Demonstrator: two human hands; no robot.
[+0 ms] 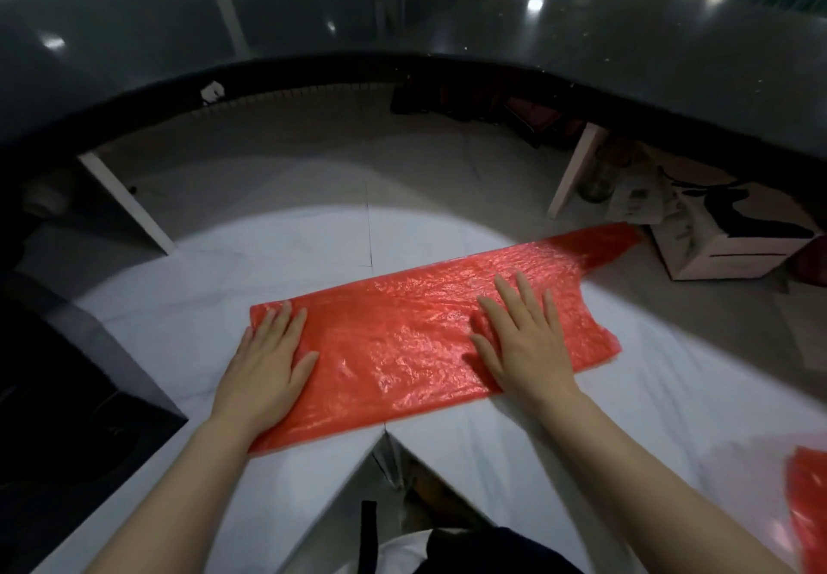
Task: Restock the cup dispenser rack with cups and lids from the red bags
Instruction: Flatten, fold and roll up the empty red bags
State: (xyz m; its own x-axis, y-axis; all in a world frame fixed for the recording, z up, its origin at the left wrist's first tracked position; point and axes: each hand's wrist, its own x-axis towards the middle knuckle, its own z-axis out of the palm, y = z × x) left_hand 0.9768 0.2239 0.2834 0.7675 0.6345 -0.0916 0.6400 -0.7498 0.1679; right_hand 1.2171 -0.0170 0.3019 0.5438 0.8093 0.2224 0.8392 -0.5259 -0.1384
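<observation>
An empty red plastic bag (402,331) lies flat and spread out on the white counter (223,269), its handles pointing right. My left hand (268,363) presses flat on the bag's left end, fingers straight. My right hand (523,336) lies flat on the bag's right half, fingers spread. A second red bag (805,506) shows partly at the lower right edge. No cups, lids or dispenser rack are in view.
A dark raised counter ledge (402,13) curves across the top. White shelf dividers (130,202) stand under it. A white cardboard box (725,246) and papers sit at the right. A dark appliance surface (58,394) lies at the left.
</observation>
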